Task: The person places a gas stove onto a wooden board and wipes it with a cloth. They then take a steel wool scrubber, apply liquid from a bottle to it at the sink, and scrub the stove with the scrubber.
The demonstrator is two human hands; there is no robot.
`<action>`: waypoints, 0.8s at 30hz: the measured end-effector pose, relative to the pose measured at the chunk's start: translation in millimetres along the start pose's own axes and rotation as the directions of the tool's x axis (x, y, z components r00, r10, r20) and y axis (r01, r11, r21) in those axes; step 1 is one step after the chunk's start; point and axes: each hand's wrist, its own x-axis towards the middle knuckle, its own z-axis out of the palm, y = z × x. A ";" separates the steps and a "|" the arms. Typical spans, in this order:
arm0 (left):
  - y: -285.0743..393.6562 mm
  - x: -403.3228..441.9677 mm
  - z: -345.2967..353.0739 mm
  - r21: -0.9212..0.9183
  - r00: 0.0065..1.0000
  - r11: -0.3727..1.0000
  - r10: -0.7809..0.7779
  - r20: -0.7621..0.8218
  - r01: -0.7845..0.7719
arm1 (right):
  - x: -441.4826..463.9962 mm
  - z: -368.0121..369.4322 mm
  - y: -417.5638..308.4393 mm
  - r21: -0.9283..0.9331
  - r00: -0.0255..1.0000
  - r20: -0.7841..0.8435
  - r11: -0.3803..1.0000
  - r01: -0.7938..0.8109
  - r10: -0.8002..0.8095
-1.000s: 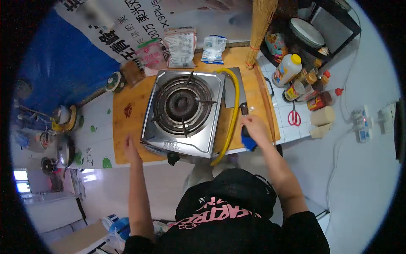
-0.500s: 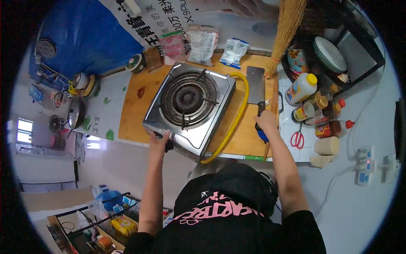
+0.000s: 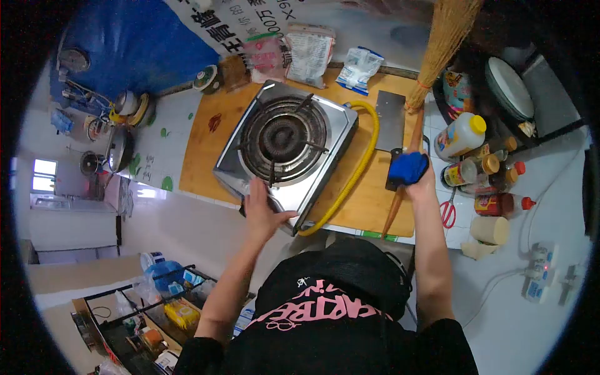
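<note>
The silver single-burner gas stove [image 3: 300,194] sits on a wooden board [image 3: 200,150]. My left hand [image 3: 259,212] is at the stove's front left edge, fingers and thumb spread, with the fingertips by its top plate. In my right hand [image 3: 425,185] is a blue, soft-looking pad [image 3: 409,169], possibly a sponge; its exact kind does not show. Beside that hand lies a cleaver [image 3: 390,122] with a black handle, partly covered by the pad. A yellow hose [image 3: 369,162] curves around the stove's right side.
A straw broom [image 3: 447,56] lies along the board's right side. Right of it stand a white bottle with a yellow cap [image 3: 460,136], several jars, a red-capped bottle [image 3: 500,204] and red scissors [image 3: 448,212]. Several bags [image 3: 309,55] line the back.
My right hand has lifted and turned the blue pad, now facing up beside the cleaver handle. My left hand has shifted from the stove's front knob onto its edge. The view has shifted slightly.
</note>
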 end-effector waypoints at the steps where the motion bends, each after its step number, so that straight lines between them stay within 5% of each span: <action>1: 8.5 1.2 4.8 -0.031 0.999 0.999 -0.030 -0.037 0.029 | 6.7 11.7 4.3 -0.003 1.000 -0.001 1.000 -0.012 0.012; 3: 12.0 0.9 8.5 -0.072 0.994 0.997 -0.041 -0.105 0.033 | 21.2 45.6 14.1 0.027 0.912 -0.387 0.987 0.159 -0.136; 11: -26.4 -26.6 -28.7 0.094 0.988 0.984 -0.154 0.014 0.152 | 11.9 65.2 24.7 -0.044 0.957 -0.226 0.983 0.176 -0.181; 13: -56.2 -19.8 -20.1 -0.185 0.964 0.953 -0.257 -0.073 0.240 | 4.8 65.3 27.9 -0.028 0.957 -0.226 0.983 0.181 -0.183; 14: -66.3 -16.4 -13.7 -0.407 0.971 0.885 -0.239 0.016 0.225 | 2.8 57.3 29.5 -0.057 0.953 -0.240 0.982 0.179 -0.187; 18: -41.5 -11.2 -24.2 -0.449 0.966 0.862 -0.259 0.008 0.235 | -6.8 61.8 39.1 -0.154 0.903 -0.353 0.967 0.204 -0.247; 24: -55.6 -20.7 -6.9 -0.427 0.970 0.885 -0.237 -0.064 0.188 | 2.8 59.0 37.9 -0.141 0.916 -0.304 0.964 0.227 -0.260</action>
